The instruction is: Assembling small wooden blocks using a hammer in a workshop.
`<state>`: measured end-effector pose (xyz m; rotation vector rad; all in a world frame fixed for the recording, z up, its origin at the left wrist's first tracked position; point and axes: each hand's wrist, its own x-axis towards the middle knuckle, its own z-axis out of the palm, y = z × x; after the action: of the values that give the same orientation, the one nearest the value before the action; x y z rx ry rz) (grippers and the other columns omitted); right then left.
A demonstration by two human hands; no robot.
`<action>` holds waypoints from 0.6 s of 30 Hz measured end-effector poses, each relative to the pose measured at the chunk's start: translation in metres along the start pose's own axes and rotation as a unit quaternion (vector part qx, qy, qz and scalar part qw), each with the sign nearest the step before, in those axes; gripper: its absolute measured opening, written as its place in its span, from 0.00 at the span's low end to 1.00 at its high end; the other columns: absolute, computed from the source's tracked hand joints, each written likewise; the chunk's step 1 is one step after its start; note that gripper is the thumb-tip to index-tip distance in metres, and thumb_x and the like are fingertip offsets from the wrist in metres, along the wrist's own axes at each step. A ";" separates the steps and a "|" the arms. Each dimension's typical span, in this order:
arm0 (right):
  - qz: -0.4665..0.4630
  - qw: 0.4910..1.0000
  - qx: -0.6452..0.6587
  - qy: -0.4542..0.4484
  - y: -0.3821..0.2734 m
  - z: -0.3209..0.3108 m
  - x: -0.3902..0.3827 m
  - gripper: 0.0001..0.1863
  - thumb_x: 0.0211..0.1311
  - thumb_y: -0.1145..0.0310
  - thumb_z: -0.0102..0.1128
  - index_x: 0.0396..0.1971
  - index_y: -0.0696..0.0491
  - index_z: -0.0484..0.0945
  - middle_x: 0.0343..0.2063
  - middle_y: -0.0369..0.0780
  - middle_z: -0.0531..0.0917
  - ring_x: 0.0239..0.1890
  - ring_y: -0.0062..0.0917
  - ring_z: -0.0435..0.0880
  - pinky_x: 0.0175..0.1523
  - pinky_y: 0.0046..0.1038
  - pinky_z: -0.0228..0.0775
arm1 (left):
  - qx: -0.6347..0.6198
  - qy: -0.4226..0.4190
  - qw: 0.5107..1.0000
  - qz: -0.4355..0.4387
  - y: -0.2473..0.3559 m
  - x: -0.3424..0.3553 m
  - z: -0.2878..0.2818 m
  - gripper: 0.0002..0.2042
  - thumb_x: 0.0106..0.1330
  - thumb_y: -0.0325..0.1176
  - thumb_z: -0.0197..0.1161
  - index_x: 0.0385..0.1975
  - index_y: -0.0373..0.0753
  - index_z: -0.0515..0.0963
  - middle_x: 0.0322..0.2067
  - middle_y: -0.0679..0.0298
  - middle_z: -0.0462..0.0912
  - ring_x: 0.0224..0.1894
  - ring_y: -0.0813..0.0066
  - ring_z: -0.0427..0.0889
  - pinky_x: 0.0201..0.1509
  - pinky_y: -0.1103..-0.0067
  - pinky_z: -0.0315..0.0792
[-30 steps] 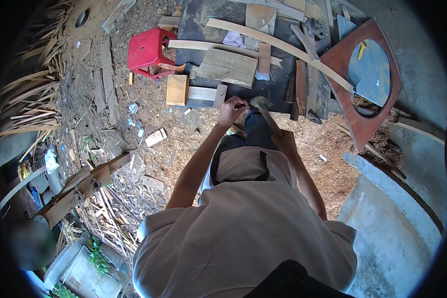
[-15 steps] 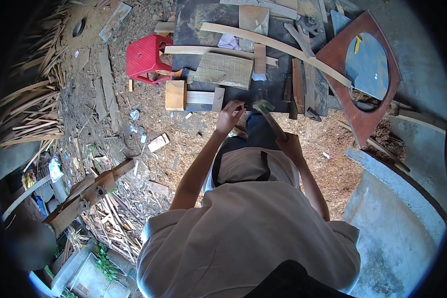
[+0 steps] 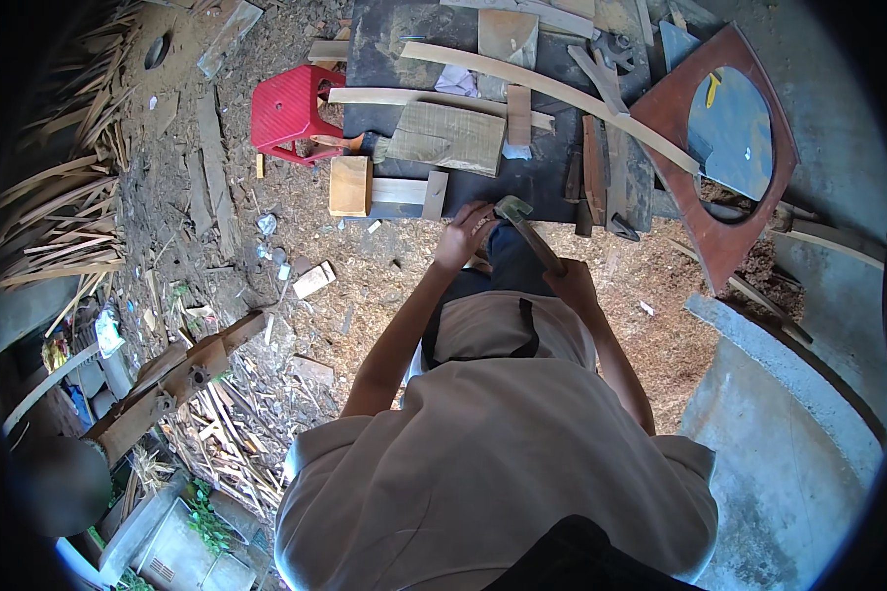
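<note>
My right hand (image 3: 574, 285) is closed round the handle of a hammer (image 3: 533, 237). The hammer's head is at the near edge of the dark-topped table (image 3: 552, 187), just beside the fingers of my left hand (image 3: 466, 234). Those fingers are curled together at the same edge; what they hold, if anything, is too small to make out. Left of them on the table lies a piece of pale wood (image 3: 398, 191) with a small crosspiece (image 3: 435, 195) at one end and a yellowish wooden block (image 3: 350, 186) at the other.
A broad wooden board (image 3: 447, 136) and long curved strips (image 3: 552, 91) lie farther back on the table. At the right leans a reddish-brown panel (image 3: 685, 103) with an oval opening. A red plastic stool (image 3: 284, 105) stands at the left. Shavings and scraps cover the floor (image 3: 650, 335).
The hammer's head has moved slightly left, closer to my left hand. My left hand has turned a little, showing more of its back. The wood on the table has stayed put.
</note>
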<state>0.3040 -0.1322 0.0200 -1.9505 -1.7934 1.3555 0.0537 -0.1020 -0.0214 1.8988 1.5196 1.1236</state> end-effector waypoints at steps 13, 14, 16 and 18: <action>0.020 1.000 0.016 -0.011 -0.006 -0.003 -0.002 0.14 0.48 0.62 0.64 0.27 0.59 0.81 0.19 0.48 0.81 0.23 0.38 0.82 0.31 0.36 0.70 | -0.035 0.014 0.998 -0.059 0.000 0.014 0.000 0.11 0.53 0.26 0.68 0.36 0.33 0.77 0.35 0.56 0.79 0.35 0.59 0.82 0.35 0.72 0.77; 0.020 1.000 0.016 -0.011 -0.005 -0.001 -0.002 0.14 0.48 0.62 0.64 0.27 0.59 0.81 0.19 0.48 0.81 0.23 0.38 0.82 0.31 0.36 0.70 | -0.036 0.014 0.998 -0.058 -0.001 0.014 0.000 0.11 0.53 0.26 0.68 0.36 0.33 0.77 0.35 0.56 0.79 0.35 0.59 0.82 0.35 0.72 0.77; -0.005 1.000 0.023 0.015 -0.002 0.001 0.002 0.13 0.48 0.65 0.62 0.23 0.62 0.78 0.15 0.44 0.78 0.19 0.27 0.78 0.28 0.34 0.67 | -0.016 -0.013 0.999 -0.049 0.000 0.017 -0.002 0.11 0.53 0.26 0.69 0.34 0.33 0.77 0.34 0.56 0.79 0.34 0.58 0.81 0.34 0.72 0.76; -0.007 0.999 0.030 0.016 -0.001 -0.004 0.001 0.13 0.48 0.64 0.63 0.24 0.61 0.78 0.15 0.44 0.78 0.19 0.27 0.78 0.28 0.34 0.67 | -0.021 -0.029 0.998 -0.049 -0.002 0.020 -0.006 0.11 0.53 0.26 0.68 0.34 0.33 0.76 0.34 0.56 0.78 0.34 0.58 0.81 0.34 0.72 0.76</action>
<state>0.3064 -0.1289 0.0222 -1.9158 -1.7290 1.3494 0.0493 -0.0836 -0.0136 1.7922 1.5276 1.0399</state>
